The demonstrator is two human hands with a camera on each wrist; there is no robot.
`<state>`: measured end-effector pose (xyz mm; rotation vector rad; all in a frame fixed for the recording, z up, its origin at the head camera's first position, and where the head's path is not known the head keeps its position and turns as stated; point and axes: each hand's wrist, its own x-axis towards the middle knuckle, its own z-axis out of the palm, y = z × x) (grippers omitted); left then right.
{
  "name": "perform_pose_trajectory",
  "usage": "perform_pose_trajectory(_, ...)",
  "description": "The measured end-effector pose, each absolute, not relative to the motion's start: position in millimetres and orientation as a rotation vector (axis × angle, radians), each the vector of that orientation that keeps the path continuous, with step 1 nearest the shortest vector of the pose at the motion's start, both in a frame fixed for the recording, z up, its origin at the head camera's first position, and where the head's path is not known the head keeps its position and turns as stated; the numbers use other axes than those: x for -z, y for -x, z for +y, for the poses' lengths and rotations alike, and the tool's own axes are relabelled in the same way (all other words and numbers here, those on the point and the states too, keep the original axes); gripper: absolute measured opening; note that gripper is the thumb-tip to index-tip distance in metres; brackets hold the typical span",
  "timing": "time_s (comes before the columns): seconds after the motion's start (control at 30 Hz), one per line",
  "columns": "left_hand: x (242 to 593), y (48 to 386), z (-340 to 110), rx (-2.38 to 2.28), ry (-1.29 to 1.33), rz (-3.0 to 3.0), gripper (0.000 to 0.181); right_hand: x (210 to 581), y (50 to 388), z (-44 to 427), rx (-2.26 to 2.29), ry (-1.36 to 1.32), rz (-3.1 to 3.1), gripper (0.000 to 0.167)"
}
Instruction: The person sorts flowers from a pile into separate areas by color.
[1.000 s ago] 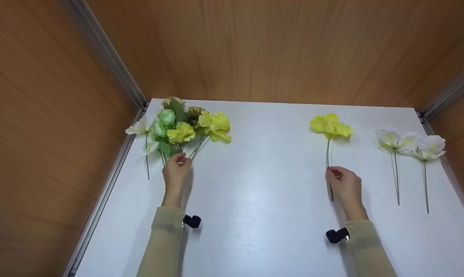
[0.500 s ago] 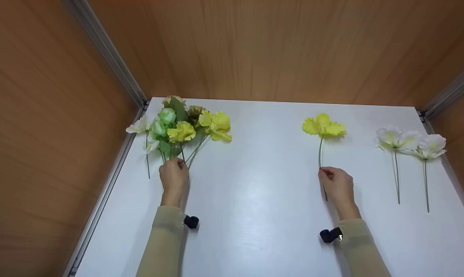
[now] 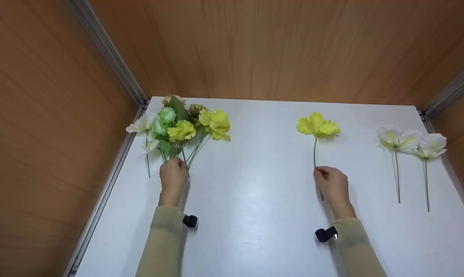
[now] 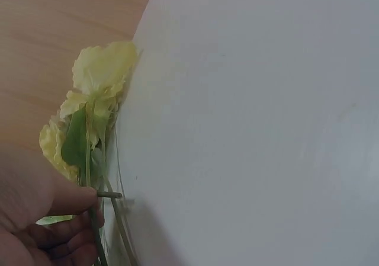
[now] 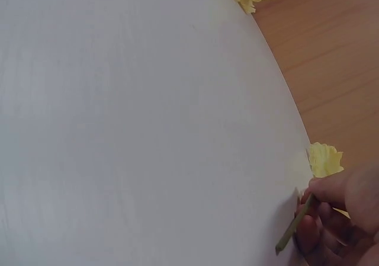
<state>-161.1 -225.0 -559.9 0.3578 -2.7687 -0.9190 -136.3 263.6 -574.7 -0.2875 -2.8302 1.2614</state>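
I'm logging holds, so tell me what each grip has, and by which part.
Right grip: a yellow flower, by its stem, near the middle. Left grip: stems in the mixed flower bunch, below the blooms; number unclear.

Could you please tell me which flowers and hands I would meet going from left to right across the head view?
Leftmost white bloom, left hand, rightmost yellow bloom of the bunch, single yellow flower held in the right hand, inner white flower, outer white flower.
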Motion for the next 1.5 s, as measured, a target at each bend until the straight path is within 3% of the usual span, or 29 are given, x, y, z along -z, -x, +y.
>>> perform_pose_trajectory(0.37, 550, 157, -212, 1.278, -0.463, -2.654, 0.013, 573, 135, 266, -1.240, 0.275, -2.800, 0.025)
perform_pose_trajectory(0.67, 549, 156, -203, 2.075, -0.704, -2.220, 0.020, 571, 136, 269, -1.191, 0.307, -2.805, 0.026)
perform_pose_trajectory(0.87, 551, 154, -189, 2.260, -0.682, -2.060, 0.024, 566, 137, 269, -1.192, 0.356, -2.797, 0.026)
perform_pose_trajectory(1.03, 551, 151, -165, 2.299, -0.636, -2.027, 0.017, 561, 140, 257, -1.237, 0.365, -2.733, 0.024)
perform_pose_trajectory(1.5, 553, 125, -79, 2.305, -0.240, -2.202, 0.013, 555, 134, 170, -1.789, 0.274, -2.581, 0.028)
